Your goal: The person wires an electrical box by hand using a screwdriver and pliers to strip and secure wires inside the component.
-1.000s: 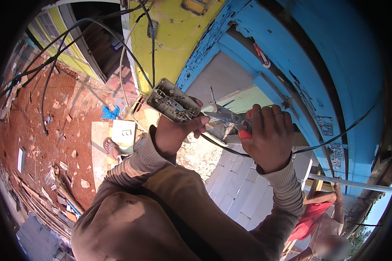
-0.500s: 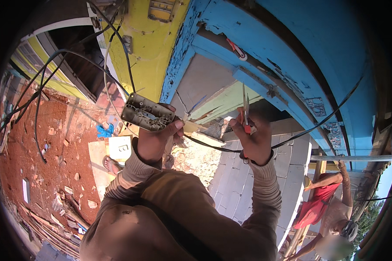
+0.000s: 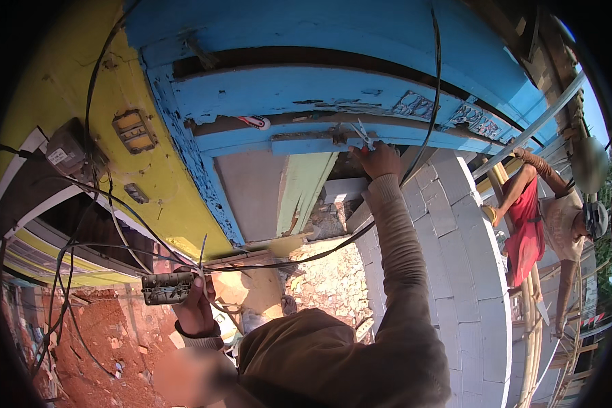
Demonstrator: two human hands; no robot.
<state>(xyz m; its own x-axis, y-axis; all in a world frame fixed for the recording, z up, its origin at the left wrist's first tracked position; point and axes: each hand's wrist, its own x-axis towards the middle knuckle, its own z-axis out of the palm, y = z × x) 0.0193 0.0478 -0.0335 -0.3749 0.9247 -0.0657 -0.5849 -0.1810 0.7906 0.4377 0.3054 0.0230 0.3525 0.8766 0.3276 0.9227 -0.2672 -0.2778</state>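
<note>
My left hand grips a shallow, open-backed electrical socket box, its inner fittings facing up. Bare wire ends stick up beside my fingers. A black cable runs from there to the right and up past the blue frame. Stretched far forward, my right hand is closed around a pair of pliers with its jaws spread. The pliers are at the blue wooden ledge; whether they touch it I cannot tell. A red-handled tool lies on the ledge to their left.
Loose black cables hang at the left, near a grey meter box by the yellow wall. A pale block wall stands to the right. Beyond it, another person in red shorts is on bamboo poles. Rubble covers the ground.
The view has turned. My right hand has reached forward to the blue ledge with the pliers, whose jaws are now spread. My left hand, with the socket box, is lower and farther left.
</note>
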